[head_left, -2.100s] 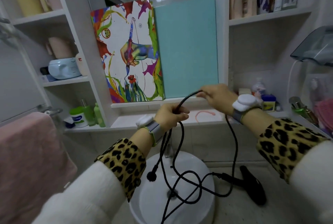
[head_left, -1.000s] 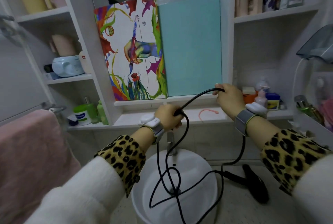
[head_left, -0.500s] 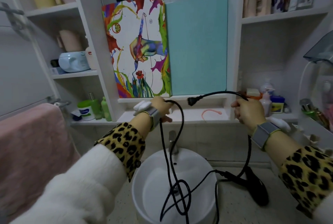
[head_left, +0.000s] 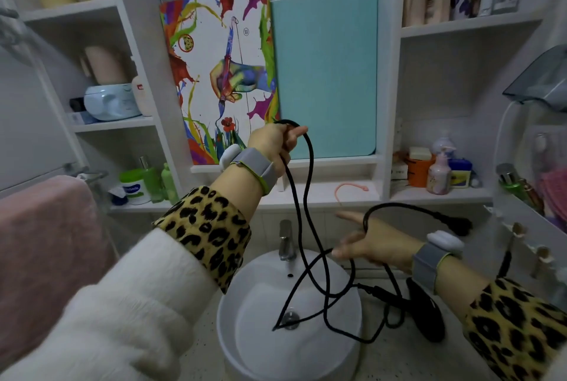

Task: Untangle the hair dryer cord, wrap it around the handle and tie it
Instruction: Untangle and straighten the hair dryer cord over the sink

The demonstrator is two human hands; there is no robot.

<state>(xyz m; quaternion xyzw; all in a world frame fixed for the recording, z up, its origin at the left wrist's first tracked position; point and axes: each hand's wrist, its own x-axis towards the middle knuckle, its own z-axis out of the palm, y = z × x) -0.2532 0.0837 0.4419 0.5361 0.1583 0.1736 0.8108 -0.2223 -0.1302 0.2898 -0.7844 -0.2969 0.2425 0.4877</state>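
A white bathroom alcove with open shelves frames a round white ceramic basin (head_left: 228, 304), and everything plays out above and beside it. The left hand (head_left: 271, 141) is higher over the basin than a moment ago, its fingers clenched round the thin black rubber cord (head_left: 310, 212). The right hand (head_left: 374, 242) has dropped from shelf height to just above the basin's right rim and has given up its pinch. Its fingers are now straight and spread, motion-blurred, with the cord merely draped over it near the thumb. The black plug (head_left: 457, 222), which pointed left, now arcs out to the right, beyond the basin. I judge the free end has been drawn through, so untangling is nearly done and wrapping has not begun. The cord hangs from the left hand in two strands, opens into one wide crossed loop over the bowl with a sharp kink by the drain, then runs to the black hair dryer (head_left: 426, 310), which lies on the counter right of the basin.
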